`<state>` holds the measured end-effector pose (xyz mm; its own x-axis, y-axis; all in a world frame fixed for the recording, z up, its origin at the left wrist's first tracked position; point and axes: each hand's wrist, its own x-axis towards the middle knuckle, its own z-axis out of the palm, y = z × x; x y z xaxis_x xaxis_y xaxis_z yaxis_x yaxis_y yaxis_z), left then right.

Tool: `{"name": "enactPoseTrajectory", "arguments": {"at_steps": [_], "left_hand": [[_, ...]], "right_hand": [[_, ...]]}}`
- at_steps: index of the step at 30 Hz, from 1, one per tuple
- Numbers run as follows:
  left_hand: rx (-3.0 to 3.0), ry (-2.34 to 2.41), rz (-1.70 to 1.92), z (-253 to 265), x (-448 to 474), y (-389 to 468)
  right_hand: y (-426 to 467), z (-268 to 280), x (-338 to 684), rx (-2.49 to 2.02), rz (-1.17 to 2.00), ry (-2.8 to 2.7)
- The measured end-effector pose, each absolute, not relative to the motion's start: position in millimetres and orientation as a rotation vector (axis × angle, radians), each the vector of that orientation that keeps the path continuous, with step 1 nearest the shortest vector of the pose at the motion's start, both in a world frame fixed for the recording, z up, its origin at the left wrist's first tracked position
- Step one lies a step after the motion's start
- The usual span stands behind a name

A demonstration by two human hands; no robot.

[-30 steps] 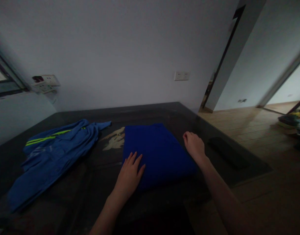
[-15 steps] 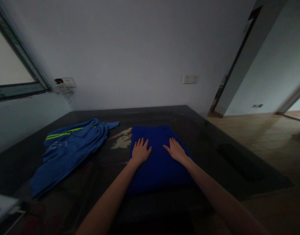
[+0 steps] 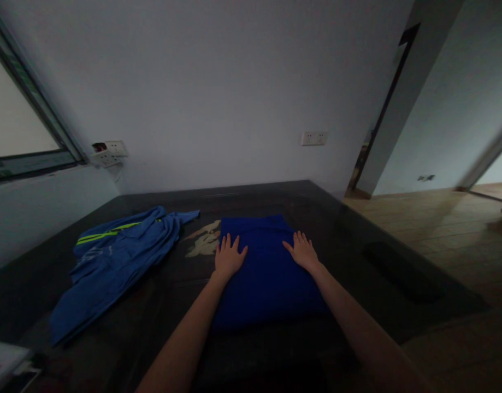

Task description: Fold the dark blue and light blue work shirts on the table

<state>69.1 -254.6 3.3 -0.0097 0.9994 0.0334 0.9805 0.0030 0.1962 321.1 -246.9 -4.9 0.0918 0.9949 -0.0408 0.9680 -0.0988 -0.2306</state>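
Note:
A deep-blue folded cloth (image 3: 261, 284), perhaps a garment, lies flat on the dark table (image 3: 185, 327) in front of me. My left hand (image 3: 229, 256) rests on its left edge, palm down with fingers spread. Near the right edge, my right hand (image 3: 303, 252) lies flat on the same cloth, thumb pointing inward. Neither hand grips anything. Further left, a crumpled blue garment (image 3: 128, 259) with yellow-green stripes and pale lettering is spread over the table. What lies under my palms is hidden.
A pale printed pattern (image 3: 205, 240) shows beside the cloth. On the table's right is a dark, flat, oblong object (image 3: 400, 272). A white object (image 3: 7, 357) stands at the lower left. The wall behind carries sockets (image 3: 314, 138).
My hands have moved apart across the blue cloth, the left one leftward and the right one rightward. The view has shifted slightly; the striped garment stays put.

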Motion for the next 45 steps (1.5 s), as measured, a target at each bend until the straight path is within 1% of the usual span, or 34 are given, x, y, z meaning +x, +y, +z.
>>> {"name": "enactPoseTrajectory", "arguments": {"at_steps": [4,6,8,11,15,19,22,33,39,45], "left_hand": [[2.129,2.166,0.286,4,67,-252],[2.188,2.172,0.3,8,68,-248],[2.259,2.144,0.311,14,71,-240],[2.27,2.091,0.31,21,78,-223],[2.202,2.18,0.343,15,79,-201],[2.133,2.232,0.302,-1,71,-191],[2.137,2.195,0.269,-6,67,-190],[2.123,2.185,0.201,-4,69,-189],[2.148,2.2,0.276,-3,70,-194],[2.145,2.209,0.258,-3,70,-194]], "right_hand": [[-250,6,324,-2.222,0.127,-1.948],[-248,17,321,-2.131,0.003,-1.959],[-243,28,313,-2.009,-0.043,-2.01],[-226,36,294,-1.908,0.068,-2.133],[-204,20,281,-2.01,0.214,-2.168],[-197,-5,292,-2.043,0.172,-2.138],[-197,-13,300,-2.042,0.174,-2.132],[-195,-12,300,-2.069,0.256,-2.113],[-199,-12,297,-2.052,0.205,-2.093],[-200,-11,295,-2.137,0.196,-1.976]]}}
